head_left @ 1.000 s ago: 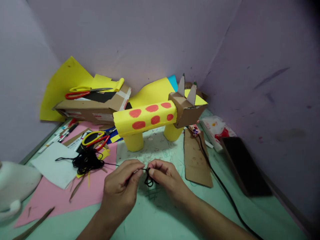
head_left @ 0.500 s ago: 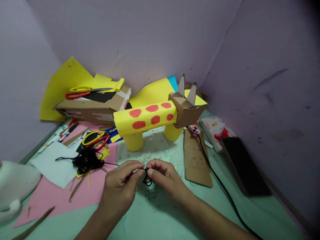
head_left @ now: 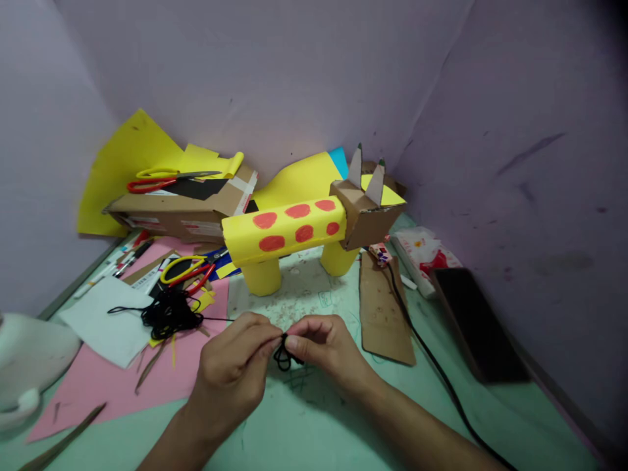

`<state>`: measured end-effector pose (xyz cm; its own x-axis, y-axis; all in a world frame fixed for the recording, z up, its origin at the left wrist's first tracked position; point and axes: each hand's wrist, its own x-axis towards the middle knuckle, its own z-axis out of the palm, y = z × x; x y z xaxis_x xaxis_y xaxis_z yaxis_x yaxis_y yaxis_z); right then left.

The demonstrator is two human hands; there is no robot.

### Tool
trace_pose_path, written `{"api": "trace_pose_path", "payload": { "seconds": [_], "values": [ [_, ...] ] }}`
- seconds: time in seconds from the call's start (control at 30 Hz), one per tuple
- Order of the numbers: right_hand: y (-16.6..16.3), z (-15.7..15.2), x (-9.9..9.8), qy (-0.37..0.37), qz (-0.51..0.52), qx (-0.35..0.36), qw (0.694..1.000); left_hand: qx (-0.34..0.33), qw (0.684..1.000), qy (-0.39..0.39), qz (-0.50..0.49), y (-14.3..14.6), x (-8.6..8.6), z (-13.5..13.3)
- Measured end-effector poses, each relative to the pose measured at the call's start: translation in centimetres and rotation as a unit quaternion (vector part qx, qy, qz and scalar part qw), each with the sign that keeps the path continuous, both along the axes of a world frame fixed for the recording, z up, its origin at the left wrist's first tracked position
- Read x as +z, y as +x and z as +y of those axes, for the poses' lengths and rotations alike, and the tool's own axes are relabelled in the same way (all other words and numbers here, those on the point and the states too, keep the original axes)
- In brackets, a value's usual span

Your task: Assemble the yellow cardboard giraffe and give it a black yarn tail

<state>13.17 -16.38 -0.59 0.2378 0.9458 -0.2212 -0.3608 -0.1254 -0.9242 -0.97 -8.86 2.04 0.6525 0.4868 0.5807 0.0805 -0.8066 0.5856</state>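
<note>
Black string [head_left: 283,356] hangs in small loops between my hands. My left hand [head_left: 240,363] pinches it from the left, and my right hand [head_left: 326,350] pinches it from the right, fingertips nearly meeting. A strand runs from behind my left hand back to a tangled bundle of black string [head_left: 171,314]. Just beyond my hands stands a yellow paper-covered animal figure [head_left: 289,229] with red spots and tube legs. Its brown cardboard head [head_left: 373,222] carries two pointed grey pieces.
Scissors [head_left: 189,271] lie by the bundle on pink paper [head_left: 112,392]; another pair of scissors [head_left: 161,180] rests on a cardboard box [head_left: 181,216]. At right are a cardboard strip [head_left: 387,320], a black cable [head_left: 441,383] and a phone [head_left: 481,327]. A white object [head_left: 34,360] stands at left.
My left hand has turned slightly, its fingers now closer together over the string. The loops have shifted a little to the left. The figure and other items stay put.
</note>
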Motion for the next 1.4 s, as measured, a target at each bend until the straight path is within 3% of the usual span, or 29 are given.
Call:
{"api": "trace_pose_path", "payload": {
  "seconds": [0.27, 0.53, 0.63, 0.77, 0.9, 1.2, 1.4],
  "values": [
    [-0.2, 0.1, 0.1, -0.025, 0.003, -0.010, 1.000, 0.011, 0.976, 0.216, 0.018, -0.6, -0.6, 0.1],
    [-0.2, 0.2, 0.4, -0.030, -0.021, -0.022, 0.999, 0.012, 0.970, 0.234, 0.064, -0.7, -0.9, -0.1],
    [-0.4, 0.4, 0.7, -0.038, -0.025, -0.033, 0.998, 0.007, 0.980, 0.185, 0.071, -0.6, -0.7, -0.4],
    [-0.6, 0.6, 0.9, -0.049, -0.015, -0.033, 0.998, -0.021, 0.999, 0.033, 0.038, -0.3, -0.2, -0.3],
    [-0.3, 0.6, 0.9, -0.044, 0.001, -0.009, 0.999, -0.047, 0.993, -0.088, 0.057, -0.2, 0.5, 0.2],
    [1.0, 0.2, 0.7, -0.029, 0.021, 0.103, 0.994, -0.123, 0.966, -0.210, 0.085, -0.7, 1.0, 0.4],
    [1.1, 0.2, 0.6, -0.035, -0.001, 0.116, 0.993, -0.117, 0.951, -0.274, 0.080, -0.5, 0.6, 0.4]
  ]
}}
